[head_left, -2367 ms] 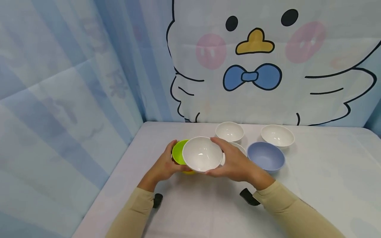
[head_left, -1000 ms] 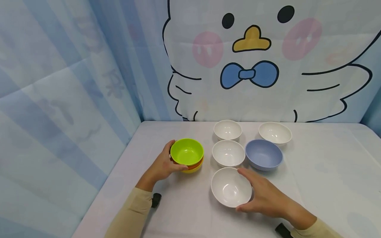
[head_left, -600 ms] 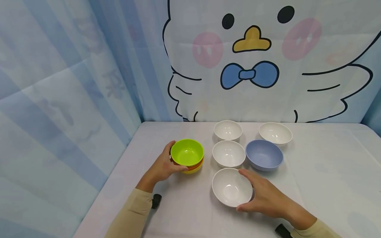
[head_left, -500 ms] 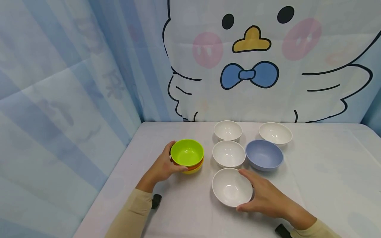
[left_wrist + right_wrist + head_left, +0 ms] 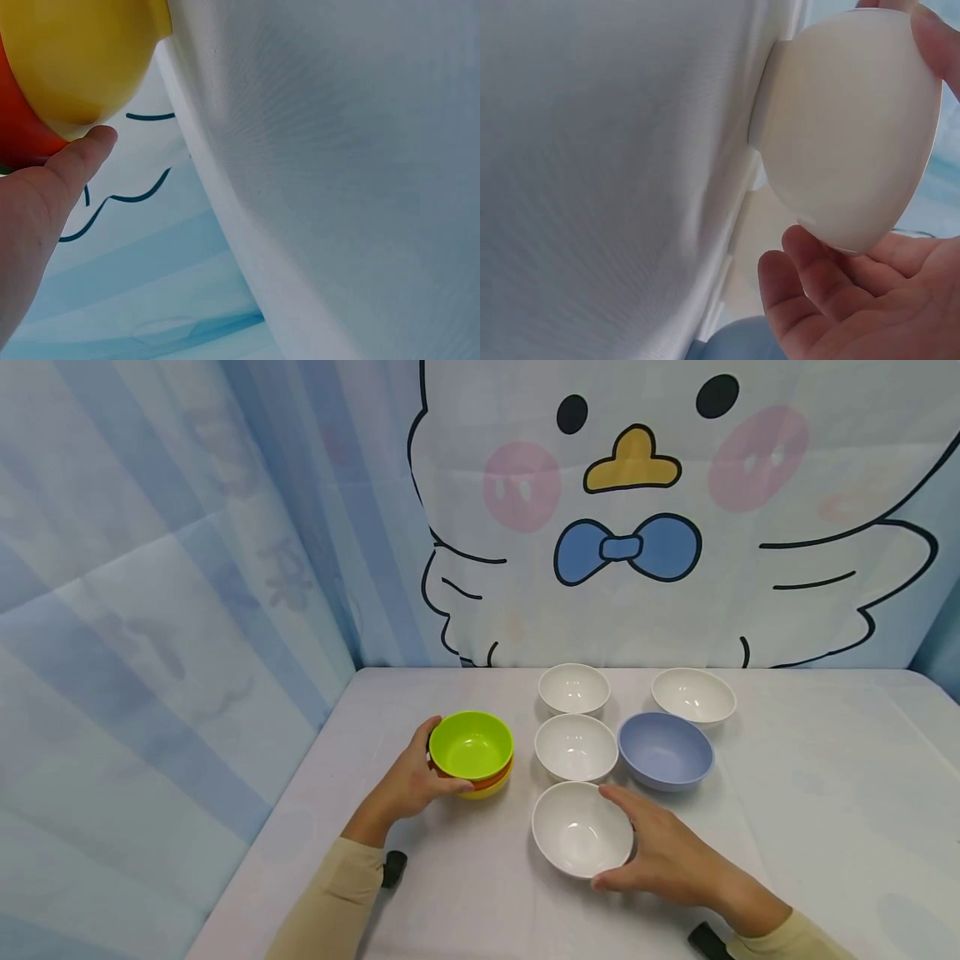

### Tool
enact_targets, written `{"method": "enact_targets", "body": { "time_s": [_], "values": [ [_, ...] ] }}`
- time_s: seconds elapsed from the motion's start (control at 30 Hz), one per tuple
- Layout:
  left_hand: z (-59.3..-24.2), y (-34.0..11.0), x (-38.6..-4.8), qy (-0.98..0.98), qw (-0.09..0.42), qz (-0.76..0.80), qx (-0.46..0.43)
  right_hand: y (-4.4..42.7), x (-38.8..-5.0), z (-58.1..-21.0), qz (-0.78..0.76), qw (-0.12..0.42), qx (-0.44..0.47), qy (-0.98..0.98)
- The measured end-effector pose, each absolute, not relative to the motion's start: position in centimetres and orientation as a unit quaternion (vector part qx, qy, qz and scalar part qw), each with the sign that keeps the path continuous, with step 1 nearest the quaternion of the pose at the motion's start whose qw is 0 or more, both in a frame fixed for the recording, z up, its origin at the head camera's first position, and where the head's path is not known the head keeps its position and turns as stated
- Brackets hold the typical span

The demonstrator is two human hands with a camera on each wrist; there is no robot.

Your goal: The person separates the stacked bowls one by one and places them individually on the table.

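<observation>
A stack of nested bowls stands at the left of the table in the head view: a green bowl (image 5: 471, 745) on top, an orange bowl (image 5: 491, 779) under it, a yellow bowl (image 5: 489, 790) at the bottom. My left hand (image 5: 408, 783) grips the stack from its left side, thumb in front. In the left wrist view a finger touches the yellow bowl (image 5: 82, 60). My right hand (image 5: 667, 852) holds a white bowl (image 5: 582, 831) by its right side, thumb at the near rim. Its foot appears to rest on the table in the right wrist view.
Behind the held white bowl stands another white bowl (image 5: 576, 748), with a third white bowl (image 5: 573, 688) farther back. To their right sit a blue bowl (image 5: 666, 752) and a white bowl (image 5: 693, 696) behind it. A printed curtain (image 5: 622, 618) hangs along the table's (image 5: 825, 810) back edge.
My right hand has carried the white bowl from in front of the green bowl rightward and down to the near table. Over the last second both hands have barely moved.
</observation>
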State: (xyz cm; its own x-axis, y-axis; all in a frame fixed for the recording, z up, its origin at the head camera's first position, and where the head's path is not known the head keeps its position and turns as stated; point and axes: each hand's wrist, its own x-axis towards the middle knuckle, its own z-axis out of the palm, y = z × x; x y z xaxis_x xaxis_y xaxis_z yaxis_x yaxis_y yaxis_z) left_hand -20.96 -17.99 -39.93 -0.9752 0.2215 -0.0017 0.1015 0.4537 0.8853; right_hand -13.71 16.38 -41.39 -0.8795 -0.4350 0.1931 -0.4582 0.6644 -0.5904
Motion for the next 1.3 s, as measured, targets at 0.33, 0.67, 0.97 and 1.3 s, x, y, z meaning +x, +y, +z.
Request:
{"method": "enact_targets", "body": {
  "time_s": [0.33,0.67,0.97,1.3],
  "values": [
    [-40.1,-18.1,-21.0,0.848,0.06,0.518,0.094,16.3,-13.6,-41.7,0.334,0.026,0.246,-0.91],
    [-40.0,-18.1,-20.9,0.848,0.062,0.518,0.096,16.4,-13.3,-41.7,0.34,0.035,0.26,-0.903],
    [-40.1,-18.1,-20.9,0.85,0.059,0.514,0.096,16.8,-13.6,-39.6,0.332,0.057,0.27,-0.902],
    [-40.0,-18.1,-20.9,0.852,0.06,0.511,0.092,14.3,-16.3,-35.3,0.331,0.037,0.293,-0.896]
  ]
}}
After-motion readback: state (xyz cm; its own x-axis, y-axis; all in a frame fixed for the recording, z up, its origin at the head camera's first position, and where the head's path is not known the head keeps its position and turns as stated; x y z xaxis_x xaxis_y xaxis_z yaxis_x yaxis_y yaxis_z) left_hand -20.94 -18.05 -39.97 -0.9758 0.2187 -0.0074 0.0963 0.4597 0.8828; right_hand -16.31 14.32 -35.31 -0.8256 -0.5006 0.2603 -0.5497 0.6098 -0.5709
